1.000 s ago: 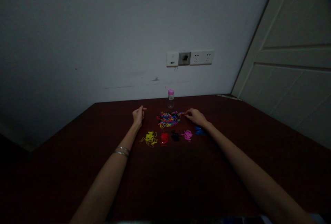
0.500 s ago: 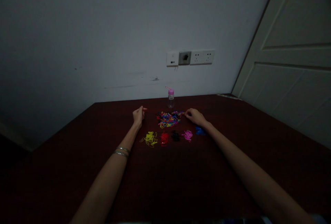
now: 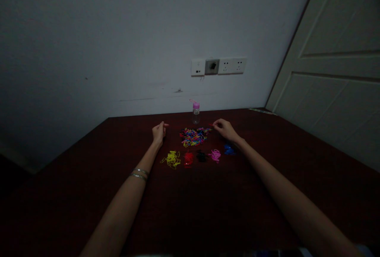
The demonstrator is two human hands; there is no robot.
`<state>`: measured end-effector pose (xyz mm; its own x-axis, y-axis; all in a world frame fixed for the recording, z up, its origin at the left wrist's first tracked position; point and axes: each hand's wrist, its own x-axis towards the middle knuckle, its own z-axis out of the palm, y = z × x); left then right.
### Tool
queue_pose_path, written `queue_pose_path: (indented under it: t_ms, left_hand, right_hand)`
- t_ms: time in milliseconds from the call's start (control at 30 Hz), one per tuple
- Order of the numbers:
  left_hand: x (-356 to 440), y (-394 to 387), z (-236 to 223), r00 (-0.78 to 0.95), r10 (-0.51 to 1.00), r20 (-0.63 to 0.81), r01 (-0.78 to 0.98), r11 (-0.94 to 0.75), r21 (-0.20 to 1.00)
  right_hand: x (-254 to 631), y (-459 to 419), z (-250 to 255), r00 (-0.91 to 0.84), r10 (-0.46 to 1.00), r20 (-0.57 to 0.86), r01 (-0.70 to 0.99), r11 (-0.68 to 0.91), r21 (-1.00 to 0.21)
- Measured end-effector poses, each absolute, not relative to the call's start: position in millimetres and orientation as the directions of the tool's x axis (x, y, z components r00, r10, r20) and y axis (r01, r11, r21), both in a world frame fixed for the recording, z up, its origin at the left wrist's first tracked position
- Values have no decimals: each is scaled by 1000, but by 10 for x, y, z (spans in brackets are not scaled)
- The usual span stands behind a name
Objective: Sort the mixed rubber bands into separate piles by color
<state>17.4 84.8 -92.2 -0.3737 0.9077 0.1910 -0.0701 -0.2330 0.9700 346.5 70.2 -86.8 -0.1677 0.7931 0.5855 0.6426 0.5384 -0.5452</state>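
A heap of mixed coloured rubber bands (image 3: 194, 137) lies on the dark table between my hands. My right hand (image 3: 224, 128) is at the heap's far right corner, thumb and finger pinching a small red rubber band (image 3: 211, 125). To the left of the heap, my left hand (image 3: 159, 131) rests on the table with its fingers curled in. Whatever it might hold is too small to make out. Nearer me is a row of sorted piles: yellow bands (image 3: 172, 159), red bands (image 3: 188, 158), black bands (image 3: 201, 156), pink bands (image 3: 215, 155) and blue bands (image 3: 229, 149).
Behind the heap stands a small clear bottle (image 3: 196, 117) with a pink lid. The table (image 3: 190, 209) meets a pale wall (image 3: 133, 51) carrying several sockets (image 3: 231, 66). A panelled door (image 3: 332, 82) is on the right.
My right hand has pulled up and slightly away from the heap, and a red rubber band now shows at its fingertips. My left hand stays in place.
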Motion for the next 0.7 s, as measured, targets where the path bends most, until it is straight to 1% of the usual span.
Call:
queue_pose_path:
  t_ms: [167, 367, 467, 533, 600, 700]
  left_hand:
    - [170, 858, -935, -368, 909, 197, -73, -240, 968]
    - [170, 862, -934, -364, 911, 195, -76, -238, 968]
    - [174, 856, -929, -360, 911, 200, -66, -239, 969]
    - [174, 856, -931, -357, 913, 198, -65, -236, 970]
    - [172, 860, -939, -351, 914, 202, -62, -238, 969]
    - [166, 860, -950, -342, 912, 226, -43, -255, 966]
  right_hand:
    - [3386, 644, -696, -146, 775, 615, 565, 576, -591]
    - [3354, 545, -580, -145, 763, 630, 534, 597, -599]
    - [3338, 485, -538, -169, 775, 609, 534, 591, -604]
    - [3298, 432, -509, -238, 800, 551, 522, 584, -622]
    - [3227, 363, -480, -358, 812, 462, 494, 584, -644]
    - [3064, 234, -440, -565, 758, 326, 460, 617, -639]
